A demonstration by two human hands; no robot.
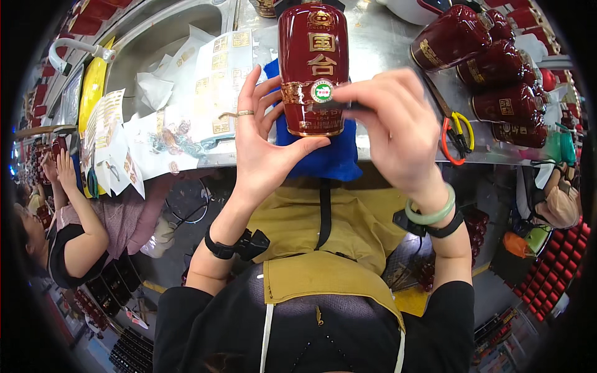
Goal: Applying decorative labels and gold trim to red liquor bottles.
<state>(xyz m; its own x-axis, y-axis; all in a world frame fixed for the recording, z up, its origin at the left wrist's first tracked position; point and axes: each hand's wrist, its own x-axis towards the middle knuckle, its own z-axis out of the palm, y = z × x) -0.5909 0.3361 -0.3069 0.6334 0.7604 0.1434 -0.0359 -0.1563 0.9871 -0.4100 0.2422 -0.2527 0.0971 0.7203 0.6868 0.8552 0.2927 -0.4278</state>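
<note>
A dark red, glossy bottle (316, 50) with gold lettering lies on a blue cloth (339, 158) at the table's front edge, its base toward me. My left hand (261, 137) grips it, with fingers along its left side and the thumb across the base. A round green and white sticker (322, 91) shows on the bottle's front. My right hand (398, 124) is closed, slightly blurred, its index fingertip at the sticker's right edge and the thumb beneath. Whether anything is pinched between those fingers is hidden.
Several similar red bottles (451, 37) lie at the right. Orange-and-yellow-handled scissors (457, 137) rest beside my right hand. Sheets of gold labels (217, 74) and crumpled clear film (177, 140) lie at left, by a metal sink (158, 37). Another person (74, 224) works at far left.
</note>
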